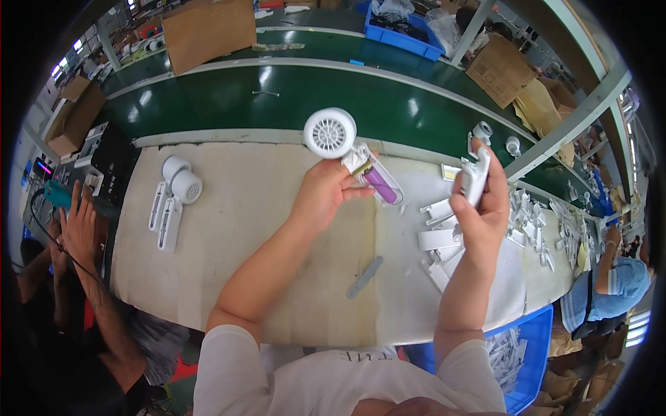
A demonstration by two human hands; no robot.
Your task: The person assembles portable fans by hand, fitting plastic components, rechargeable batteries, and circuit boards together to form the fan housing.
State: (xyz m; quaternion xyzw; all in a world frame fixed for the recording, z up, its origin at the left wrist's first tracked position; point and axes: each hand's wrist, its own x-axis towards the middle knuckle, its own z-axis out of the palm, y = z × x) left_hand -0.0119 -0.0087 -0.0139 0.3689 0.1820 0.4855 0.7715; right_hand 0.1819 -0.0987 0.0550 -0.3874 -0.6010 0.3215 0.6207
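My left hand [320, 193] grips a white handheld fan [329, 133] by the upper end of its handle, grille facing up. The handle is uncovered and shows a purple cylindrical battery [381, 184] inside. To its right, my right hand [487, 220] is raised, with fingers and thumb closed on a white curved plastic handle cover [474, 179]. Fan and cover are apart. Several white plastic handle shells [441, 240] lie below my right hand. A grey flat strip [365, 277] rests on the table between my forearms.
Two white fans [184, 187] lie at the table's left. Beyond the table runs a green conveyor [305, 97]. A blue bin [534, 360] stands at the lower right. At the far left, a co-worker's hand [80, 229] is beside a teal tool [58, 194]. A metal post [569, 125] slants at the right.
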